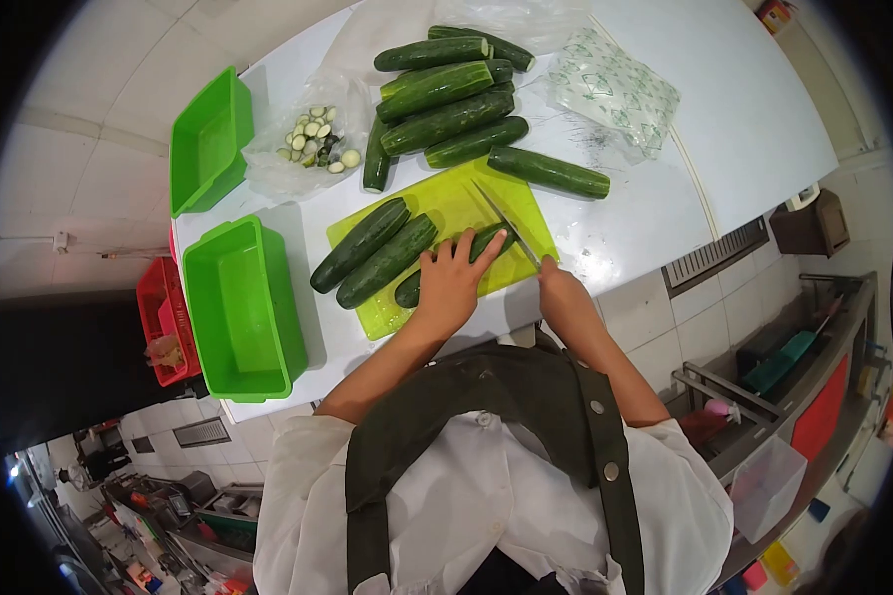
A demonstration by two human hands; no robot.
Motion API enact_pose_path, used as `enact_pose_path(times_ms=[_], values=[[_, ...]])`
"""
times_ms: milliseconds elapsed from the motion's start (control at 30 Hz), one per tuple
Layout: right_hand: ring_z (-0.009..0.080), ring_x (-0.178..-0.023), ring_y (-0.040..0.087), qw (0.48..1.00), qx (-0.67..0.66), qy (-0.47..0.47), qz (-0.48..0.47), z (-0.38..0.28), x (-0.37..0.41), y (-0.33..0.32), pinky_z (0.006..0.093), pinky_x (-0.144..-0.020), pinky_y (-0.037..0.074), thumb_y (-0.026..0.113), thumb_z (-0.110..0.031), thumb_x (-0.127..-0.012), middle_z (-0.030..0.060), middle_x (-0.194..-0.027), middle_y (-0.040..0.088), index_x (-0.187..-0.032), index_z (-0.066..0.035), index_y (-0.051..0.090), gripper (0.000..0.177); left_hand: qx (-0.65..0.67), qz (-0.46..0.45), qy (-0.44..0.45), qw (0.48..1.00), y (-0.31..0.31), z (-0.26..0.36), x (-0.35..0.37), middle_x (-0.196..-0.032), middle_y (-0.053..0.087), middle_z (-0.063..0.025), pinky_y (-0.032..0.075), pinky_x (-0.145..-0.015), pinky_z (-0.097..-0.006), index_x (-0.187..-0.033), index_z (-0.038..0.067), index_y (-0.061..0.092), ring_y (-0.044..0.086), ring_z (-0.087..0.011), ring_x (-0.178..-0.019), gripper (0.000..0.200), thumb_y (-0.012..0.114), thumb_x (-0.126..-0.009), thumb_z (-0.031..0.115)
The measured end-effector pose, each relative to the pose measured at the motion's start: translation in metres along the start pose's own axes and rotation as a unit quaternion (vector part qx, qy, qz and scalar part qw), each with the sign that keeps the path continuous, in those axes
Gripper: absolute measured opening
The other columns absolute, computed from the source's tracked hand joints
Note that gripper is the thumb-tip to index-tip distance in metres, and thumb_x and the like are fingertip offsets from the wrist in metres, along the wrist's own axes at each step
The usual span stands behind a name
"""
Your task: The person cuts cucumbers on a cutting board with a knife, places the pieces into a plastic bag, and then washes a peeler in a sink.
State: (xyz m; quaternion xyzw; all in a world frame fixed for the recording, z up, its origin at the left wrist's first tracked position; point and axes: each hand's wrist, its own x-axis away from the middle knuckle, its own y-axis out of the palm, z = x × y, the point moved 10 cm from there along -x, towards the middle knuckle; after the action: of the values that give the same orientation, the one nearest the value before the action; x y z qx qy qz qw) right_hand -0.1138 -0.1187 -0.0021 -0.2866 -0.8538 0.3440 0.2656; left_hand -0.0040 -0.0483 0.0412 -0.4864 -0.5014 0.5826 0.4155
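On a yellow-green cutting board (447, 194) lies a cucumber (407, 291) with my left hand (450, 283) resting over it, fingers spread. My right hand (563, 288) is closed around the handle of a knife (509, 224), whose blade points up and left across the board, near the cucumber's right end. Two whole cucumbers (359, 245) lie side by side on the board's left part. Another cucumber (549, 172) reaches from the board's top edge to the right.
Behind the board is a pile of cucumbers (446, 117). A plastic bag with cut ends (313, 137) lies left of it. Two green bins (245, 312) stand at the table's left edge. A printed plastic packet (615, 89) lies at the back right.
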Motion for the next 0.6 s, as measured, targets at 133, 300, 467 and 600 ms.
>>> enact_pose_path(times_ms=[133, 300, 467, 600], values=[[0.0448, -0.077, 0.057, 0.999, 0.023, 0.030, -0.024, 0.008, -0.019, 0.019, 0.0517, -0.069, 0.043, 0.039, -0.012, -0.088, 0.0294, -0.077, 0.058, -0.094, 0.004, 0.046, 0.018, 0.008, 0.001, -0.001, 1.000, -0.002, 0.000, 0.002, -0.117, 0.047, -0.0109, 0.037, -0.072, -0.0410, -0.135, 0.027, 0.036, 0.050, -0.0266, -0.093, 0.070, 0.055, -0.071, 0.005], [0.0460, -0.077, 0.056, 0.999, -0.036, 0.036, -0.015, 0.004, -0.012, 0.004, 0.0528, -0.068, 0.041, 0.040, -0.015, -0.089, 0.0296, -0.075, 0.057, -0.091, 0.003, 0.045, 0.019, 0.290, 0.063, -0.076, 0.952, -0.038, -0.028, 0.010, -0.119, 0.048, -0.0123, 0.040, -0.085, -0.0408, -0.135, 0.015, 0.036, 0.051, -0.0268, -0.105, 0.074, 0.068, -0.068, 0.004], [0.0472, -0.076, 0.054, 0.995, -0.090, 0.008, 0.035, 0.003, 0.003, -0.020, 0.0532, -0.066, 0.039, 0.042, -0.017, -0.090, 0.0293, -0.074, 0.056, -0.091, 0.002, 0.043, 0.019, 0.481, 0.174, -0.171, 0.842, -0.100, -0.073, 0.042, -0.117, 0.052, -0.0124, 0.041, -0.093, -0.0392, -0.124, 0.002, 0.045, 0.050, -0.0251, -0.111, 0.070, 0.077, -0.061, 0.004], [0.0474, -0.076, 0.053, 0.995, -0.090, 0.010, 0.038, 0.003, 0.007, -0.029, 0.0530, -0.065, 0.039, 0.042, -0.016, -0.090, 0.0292, -0.074, 0.056, -0.092, 0.002, 0.043, 0.018, 0.326, 0.114, -0.148, 0.927, -0.098, -0.079, 0.055, -0.104, 0.057, -0.0090, 0.039, -0.094, -0.0429, -0.114, 0.006, 0.054, 0.052, -0.0262, -0.105, 0.061, 0.078, -0.058, 0.007]])
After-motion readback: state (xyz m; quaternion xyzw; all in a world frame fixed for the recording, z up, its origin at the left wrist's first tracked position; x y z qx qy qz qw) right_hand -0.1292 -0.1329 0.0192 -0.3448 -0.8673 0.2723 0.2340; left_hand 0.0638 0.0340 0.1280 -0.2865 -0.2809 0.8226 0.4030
